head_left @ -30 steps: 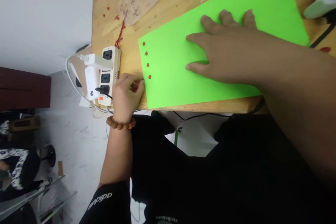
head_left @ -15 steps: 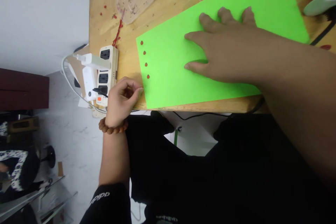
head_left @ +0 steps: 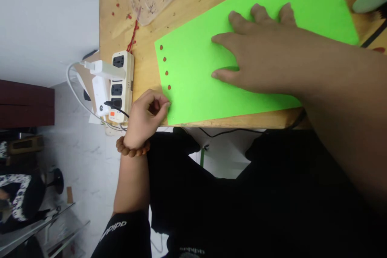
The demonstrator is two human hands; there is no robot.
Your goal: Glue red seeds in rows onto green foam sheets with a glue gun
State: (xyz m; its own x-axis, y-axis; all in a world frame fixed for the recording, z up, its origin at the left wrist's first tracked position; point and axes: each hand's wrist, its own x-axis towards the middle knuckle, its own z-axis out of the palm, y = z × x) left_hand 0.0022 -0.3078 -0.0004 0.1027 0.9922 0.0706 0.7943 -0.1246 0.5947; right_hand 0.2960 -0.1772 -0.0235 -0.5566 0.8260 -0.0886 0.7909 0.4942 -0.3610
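A bright green sheet of paper (head_left: pixel 193 100) lies slanted on the wooden table. Along its left edge runs a row of several small red pieces (head_left: pixel 166 73), perhaps seeds or beads. My left hand (head_left: pixel 148 113), with a brown bead bracelet (head_left: pixel 133 151) at the wrist, is closed in a pinch. Its fingertips are over the sheet's left edge, just below the lowest red piece; whatever sits between them is hidden. Flat on the middle of the sheet rests my right hand (head_left: pixel 260 52), open, its fingers spread.
A clear plastic tray (head_left: pixel 145 12) with red pieces and dark bits stands at the upper left. Loose red pieces lie near it. A white power strip (head_left: pixel 123 88) with plugs and cables is left of my left hand. A white object (head_left: pixel 370 0) lies at upper right.
My left hand has moved slightly right, its pinched fingertips passing from beside the paper's edge to over it. My right hand stays spread on the sheet.
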